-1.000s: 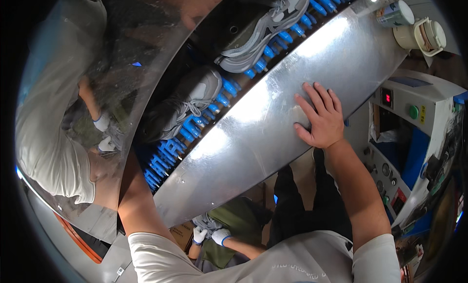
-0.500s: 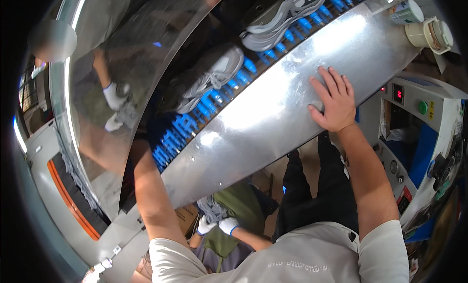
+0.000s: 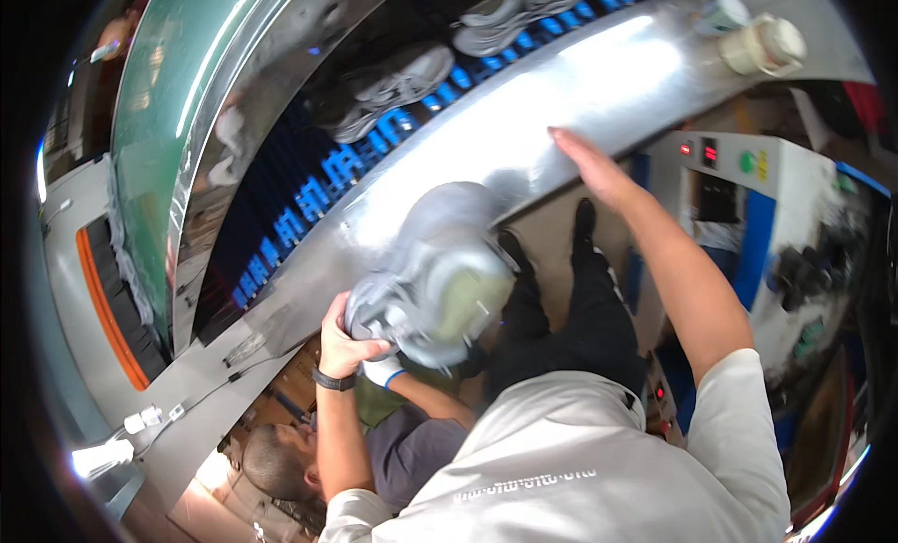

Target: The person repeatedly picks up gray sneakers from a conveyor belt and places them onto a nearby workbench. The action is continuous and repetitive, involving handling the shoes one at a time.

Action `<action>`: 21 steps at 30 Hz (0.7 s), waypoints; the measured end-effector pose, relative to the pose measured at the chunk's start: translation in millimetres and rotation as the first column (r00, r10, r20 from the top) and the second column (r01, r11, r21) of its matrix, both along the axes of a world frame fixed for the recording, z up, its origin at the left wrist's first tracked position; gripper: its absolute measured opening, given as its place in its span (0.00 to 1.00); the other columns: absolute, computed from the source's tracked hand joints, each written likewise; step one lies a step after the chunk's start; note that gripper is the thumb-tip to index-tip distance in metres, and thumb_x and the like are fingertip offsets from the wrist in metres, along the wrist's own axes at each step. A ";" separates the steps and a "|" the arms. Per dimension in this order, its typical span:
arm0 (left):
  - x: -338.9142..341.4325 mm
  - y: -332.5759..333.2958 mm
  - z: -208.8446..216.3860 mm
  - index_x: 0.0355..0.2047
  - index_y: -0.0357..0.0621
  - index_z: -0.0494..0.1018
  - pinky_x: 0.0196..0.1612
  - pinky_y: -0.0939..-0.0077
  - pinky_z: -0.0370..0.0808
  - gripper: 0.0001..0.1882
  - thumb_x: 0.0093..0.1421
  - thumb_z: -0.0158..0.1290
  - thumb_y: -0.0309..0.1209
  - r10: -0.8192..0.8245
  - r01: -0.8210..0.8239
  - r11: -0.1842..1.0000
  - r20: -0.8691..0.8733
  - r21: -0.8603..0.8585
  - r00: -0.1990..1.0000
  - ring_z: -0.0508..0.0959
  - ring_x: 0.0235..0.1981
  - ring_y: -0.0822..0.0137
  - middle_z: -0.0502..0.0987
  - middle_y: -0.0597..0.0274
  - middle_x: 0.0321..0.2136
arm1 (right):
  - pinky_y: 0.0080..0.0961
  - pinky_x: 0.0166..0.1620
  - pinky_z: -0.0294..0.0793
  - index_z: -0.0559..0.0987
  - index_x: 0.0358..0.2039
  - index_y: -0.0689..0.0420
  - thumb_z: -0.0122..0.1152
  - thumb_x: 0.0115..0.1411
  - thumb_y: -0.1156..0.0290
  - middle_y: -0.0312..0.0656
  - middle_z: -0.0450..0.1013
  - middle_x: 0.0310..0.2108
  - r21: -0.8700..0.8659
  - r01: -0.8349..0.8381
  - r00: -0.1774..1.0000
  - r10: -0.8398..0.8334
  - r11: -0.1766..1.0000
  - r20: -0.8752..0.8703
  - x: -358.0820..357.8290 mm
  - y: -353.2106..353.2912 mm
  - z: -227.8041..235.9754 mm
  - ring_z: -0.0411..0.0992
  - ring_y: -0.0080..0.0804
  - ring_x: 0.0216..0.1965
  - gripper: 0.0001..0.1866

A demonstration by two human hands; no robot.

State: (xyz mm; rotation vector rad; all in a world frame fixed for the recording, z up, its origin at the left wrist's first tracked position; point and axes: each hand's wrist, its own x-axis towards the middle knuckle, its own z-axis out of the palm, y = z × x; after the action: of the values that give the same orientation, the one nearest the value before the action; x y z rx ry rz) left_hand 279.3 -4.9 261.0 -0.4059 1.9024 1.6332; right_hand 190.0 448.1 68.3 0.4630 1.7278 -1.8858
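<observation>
My left hand [image 3: 344, 342], with a dark band on the wrist, grips a grey sneaker [image 3: 426, 295] by one end. Motion blurs the sneaker, and I cannot tell whether a second one is with it. It is over the near edge of the metal ledge [image 3: 524, 136]. My right hand [image 3: 599, 169] is seen edge-on at the ledge's front rim, fingers stretched out, holding nothing. Beyond the ledge, two grey sneakers [image 3: 398, 85] [image 3: 514, 17] rest on a conveyor of blue pegs [image 3: 313, 202].
Below my left arm sits a co-worker [image 3: 281, 459], one white-gloved hand [image 3: 382, 369] close under the sneaker. A curved clear cover [image 3: 271, 85] hangs over the conveyor. Cream cups [image 3: 762, 45] stand at the ledge's far right. A white machine [image 3: 730, 159] with red displays is at right.
My left hand has come out from under the cover and now holds a grey sneaker. My right hand has slid back to the ledge's front rim. The view has shifted.
</observation>
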 end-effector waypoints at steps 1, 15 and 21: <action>-8.4 18.6 7.2 0.57 0.35 0.72 0.60 0.68 0.74 0.47 0.34 0.79 0.26 -0.201 0.201 0.980 0.002 0.003 0.980 0.78 0.52 0.66 0.80 0.60 0.49 | 0.41 0.75 0.49 0.64 0.73 0.56 0.51 0.71 0.41 0.46 0.61 0.73 -0.368 -0.039 0.952 0.146 0.929 0.269 13.9 5.8 27.5 0.57 0.42 0.74 0.40; -54.9 341.9 46.2 0.61 0.37 0.70 0.61 0.70 0.75 0.23 0.67 0.57 0.18 -0.413 0.631 0.646 -0.498 0.431 0.763 0.79 0.56 0.63 0.78 0.53 0.56 | 0.46 0.64 0.74 0.68 0.67 0.64 0.57 0.57 0.60 0.54 0.75 0.59 -0.408 0.878 0.393 -0.863 0.250 0.317 434.8 99.4 290.4 0.77 0.50 0.57 0.38; 30.5 287.4 -18.9 0.55 0.37 0.74 0.55 0.73 0.78 0.15 0.70 0.56 0.23 -0.612 0.705 0.649 -0.354 0.285 0.707 0.82 0.48 0.68 0.81 0.56 0.49 | 0.37 0.55 0.78 0.79 0.50 0.59 0.61 0.58 0.52 0.44 0.81 0.45 -0.003 0.973 -0.230 -0.973 -0.230 -0.031 588.6 181.7 284.6 0.79 0.41 0.46 0.26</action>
State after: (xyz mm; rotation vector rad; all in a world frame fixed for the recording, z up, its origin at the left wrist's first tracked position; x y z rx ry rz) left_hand 309.8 282.5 242.1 0.6308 1.5103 1.5101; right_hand 778.6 629.8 352.9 2.5889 1.1729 -2.7352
